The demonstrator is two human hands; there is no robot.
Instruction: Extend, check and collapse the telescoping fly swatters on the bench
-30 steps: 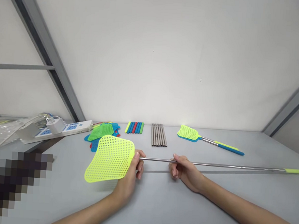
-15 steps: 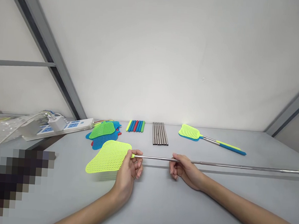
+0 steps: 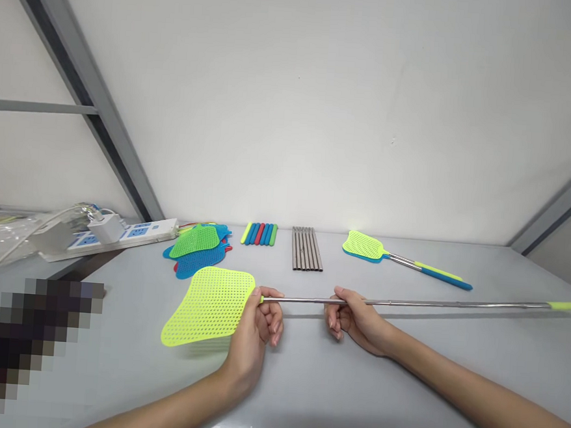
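A yellow-green fly swatter (image 3: pixel 210 306) with a long extended metal rod lies across both my hands, above the grey table. My left hand (image 3: pixel 255 332) pinches it at the neck, where the mesh head meets the rod. Further along, my right hand (image 3: pixel 354 320) grips the rod between thumb and fingers. The yellow-green handle (image 3: pixel 570 305) is at the far right end. Behind my left hand is a pile of loose mesh swatter heads (image 3: pixel 195 243) in green, blue and red. Two swatters with short rods (image 3: pixel 399 260), one yellow-green over one blue, lie at the back right.
Several coloured handle grips (image 3: pixel 259 234) stand in a row near the wall. Beside them lie several metal tubes (image 3: pixel 307 248) side by side. At the left are a white power strip (image 3: pixel 137 232) with plugs and a clear plastic bag (image 3: pixel 4 243). Grey frame posts border the wall.
The swatter's handle end has swung up and inward, so more of the handle shows. My left hand has shifted slightly right along with the neck. The view has tilted a little.
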